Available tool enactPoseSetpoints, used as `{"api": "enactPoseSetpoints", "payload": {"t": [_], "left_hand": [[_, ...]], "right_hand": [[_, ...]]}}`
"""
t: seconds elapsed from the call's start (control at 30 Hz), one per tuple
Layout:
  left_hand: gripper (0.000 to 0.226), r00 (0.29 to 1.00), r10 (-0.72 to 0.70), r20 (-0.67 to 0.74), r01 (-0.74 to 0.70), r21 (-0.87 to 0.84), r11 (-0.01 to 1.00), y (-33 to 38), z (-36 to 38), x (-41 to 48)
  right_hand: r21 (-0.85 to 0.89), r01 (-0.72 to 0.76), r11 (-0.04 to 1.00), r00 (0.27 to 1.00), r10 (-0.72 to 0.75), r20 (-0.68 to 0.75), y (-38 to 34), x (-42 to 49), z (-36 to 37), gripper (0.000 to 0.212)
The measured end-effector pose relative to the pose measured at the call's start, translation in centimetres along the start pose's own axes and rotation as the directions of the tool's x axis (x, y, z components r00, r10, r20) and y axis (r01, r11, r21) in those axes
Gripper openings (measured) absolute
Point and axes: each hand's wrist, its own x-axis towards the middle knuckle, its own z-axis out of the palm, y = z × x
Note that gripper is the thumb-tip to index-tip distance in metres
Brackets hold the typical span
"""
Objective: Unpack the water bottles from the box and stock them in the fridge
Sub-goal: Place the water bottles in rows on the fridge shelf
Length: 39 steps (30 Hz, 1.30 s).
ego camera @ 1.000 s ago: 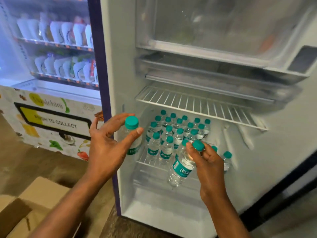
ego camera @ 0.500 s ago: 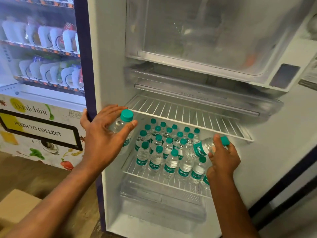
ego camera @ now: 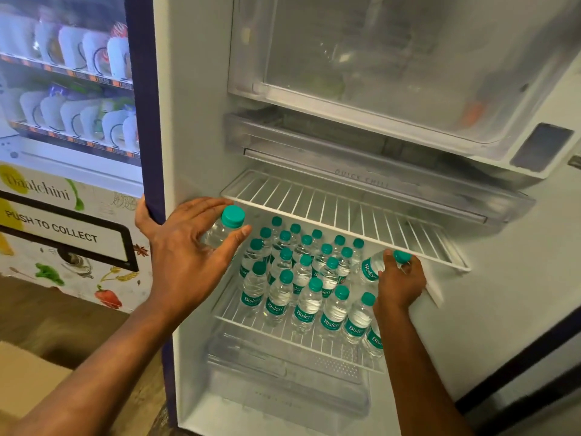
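Water bottles are the subject of this report, and we find most of them standing upright in rows inside the open fridge, which fills the middle and right of the view. We note a vending machine just left of the fridge, with rows of pouches behind glass and a panel reading "PUSH TO COLLECT". A corner of a cardboard box lies on the floor at the near left. Inside the fridge, a frosted compartment sits at the top and a bare upper wire shelf below it. The lower wire shelf carries the green-capped bottles, with a clear drawer beneath. Our left hand is at the fridge's left edge, fingers curled round an upright bottle, the thumb showing beyond the dark blue side. Our right hand is clamped on a tilted bottle, cap pointing right, just under the upper shelf's front edge and above the right end of the standing rows.
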Motion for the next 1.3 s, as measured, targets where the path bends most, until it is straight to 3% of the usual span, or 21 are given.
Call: {"api": "enactPoseSetpoints", "payload": {"t": [0.2, 0.53, 0.87, 1.3], "left_hand": [[0.044, 1.000, 0.009, -0.006, -0.008, 0.033, 0.999, -0.4, 0.4, 0.0], [0.042, 1.000, 0.001, -0.014, 0.000, 0.050, 0.999, -0.4, 0.7, -0.1], [0.041, 1.000, -0.001, -0.004, 0.001, 0.060, 0.998, -0.5, 0.7, 0.0], [0.039, 1.000, 0.005, -0.006, -0.004, 0.068, 0.998, -0.3, 0.6, 0.1]], "right_hand": [[-0.273, 0.068, 0.960, 0.990, -0.029, 0.141, 1.5, 1.9, 1.0, 0.030], [-0.560, 0.129, 0.818, 0.942, 0.075, 0.327, 3.2, 3.7, 2.2, 0.042], [-0.669, 0.198, 0.716, 0.884, 0.165, 0.438, 4.4, 4.1, 3.5, 0.048], [-0.762, 0.245, 0.600, 0.830, 0.276, 0.484, 5.1, 4.6, 4.3, 0.051]]}}
